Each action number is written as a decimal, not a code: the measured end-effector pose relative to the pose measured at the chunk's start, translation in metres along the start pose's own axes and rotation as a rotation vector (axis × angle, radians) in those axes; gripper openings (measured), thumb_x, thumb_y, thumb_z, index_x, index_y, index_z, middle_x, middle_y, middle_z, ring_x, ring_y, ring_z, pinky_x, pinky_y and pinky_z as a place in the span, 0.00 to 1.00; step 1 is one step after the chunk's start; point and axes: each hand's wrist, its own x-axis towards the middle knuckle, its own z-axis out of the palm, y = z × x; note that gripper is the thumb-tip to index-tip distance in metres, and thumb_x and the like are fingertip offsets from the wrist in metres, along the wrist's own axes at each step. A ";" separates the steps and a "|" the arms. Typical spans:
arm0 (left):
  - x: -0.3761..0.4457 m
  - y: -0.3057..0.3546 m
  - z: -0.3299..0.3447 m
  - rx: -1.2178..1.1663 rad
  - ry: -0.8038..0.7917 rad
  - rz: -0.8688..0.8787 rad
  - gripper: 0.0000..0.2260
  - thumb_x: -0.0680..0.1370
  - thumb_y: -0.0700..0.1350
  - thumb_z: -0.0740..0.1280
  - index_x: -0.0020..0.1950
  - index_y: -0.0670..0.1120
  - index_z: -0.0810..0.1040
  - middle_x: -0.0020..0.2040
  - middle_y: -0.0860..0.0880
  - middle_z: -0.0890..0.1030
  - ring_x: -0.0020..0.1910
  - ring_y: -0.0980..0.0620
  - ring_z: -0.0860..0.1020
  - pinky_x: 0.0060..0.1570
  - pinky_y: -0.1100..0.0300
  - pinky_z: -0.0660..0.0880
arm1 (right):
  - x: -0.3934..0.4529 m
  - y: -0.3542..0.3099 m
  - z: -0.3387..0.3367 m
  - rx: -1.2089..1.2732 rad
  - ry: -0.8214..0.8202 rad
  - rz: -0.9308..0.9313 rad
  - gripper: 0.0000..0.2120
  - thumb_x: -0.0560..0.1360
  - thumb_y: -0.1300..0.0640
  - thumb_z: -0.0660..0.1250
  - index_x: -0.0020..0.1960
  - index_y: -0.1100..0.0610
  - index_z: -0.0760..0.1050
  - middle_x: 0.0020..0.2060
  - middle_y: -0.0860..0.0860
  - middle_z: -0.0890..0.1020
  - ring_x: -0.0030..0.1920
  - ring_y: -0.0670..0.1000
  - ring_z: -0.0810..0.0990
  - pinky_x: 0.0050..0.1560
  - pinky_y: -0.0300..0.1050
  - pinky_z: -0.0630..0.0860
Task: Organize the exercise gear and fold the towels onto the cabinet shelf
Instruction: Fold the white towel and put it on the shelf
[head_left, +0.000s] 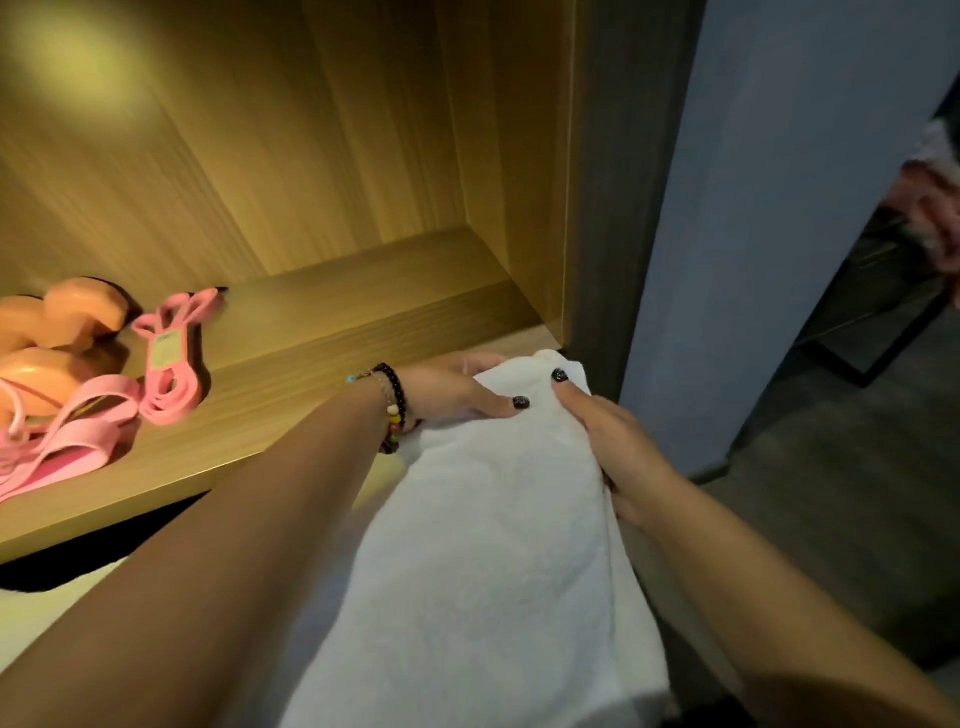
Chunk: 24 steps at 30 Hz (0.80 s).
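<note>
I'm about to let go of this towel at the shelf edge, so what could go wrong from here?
1. Most of the white towel hangs below the shelf; only its top end, which the left hand and right hand grip, reaches the shelf's front edge. Released now, it would likely slide off.
2. It is not yet folded, so it may land bunched.
3. Spreading it leftward could crowd the pink bands and orange dumbbells.

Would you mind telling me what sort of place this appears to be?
Probably a home or small gym storage corner, though I can't be sure. A wooden cabinet shelf holds orange dumbbells and pink resistance bands, and both hands are bringing a white towel to it.
</note>
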 end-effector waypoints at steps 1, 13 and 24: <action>0.003 -0.003 -0.001 -0.092 -0.004 0.037 0.20 0.70 0.35 0.68 0.62 0.43 0.74 0.52 0.48 0.81 0.51 0.53 0.81 0.53 0.62 0.78 | 0.000 -0.004 0.001 -0.053 0.053 -0.022 0.16 0.76 0.43 0.66 0.57 0.52 0.77 0.50 0.52 0.84 0.51 0.54 0.82 0.56 0.55 0.78; -0.007 -0.012 0.005 -0.238 0.544 0.300 0.06 0.75 0.32 0.68 0.42 0.42 0.79 0.36 0.49 0.81 0.34 0.56 0.78 0.37 0.67 0.75 | -0.002 0.005 0.010 0.017 0.090 0.012 0.15 0.72 0.43 0.71 0.53 0.51 0.78 0.50 0.52 0.83 0.53 0.56 0.81 0.57 0.61 0.77; -0.024 0.013 0.027 0.023 0.486 0.354 0.26 0.79 0.29 0.58 0.64 0.59 0.74 0.52 0.48 0.83 0.47 0.47 0.79 0.49 0.50 0.76 | -0.030 0.016 -0.012 -0.223 -0.231 0.043 0.30 0.60 0.37 0.78 0.60 0.43 0.74 0.55 0.46 0.83 0.56 0.53 0.81 0.60 0.60 0.76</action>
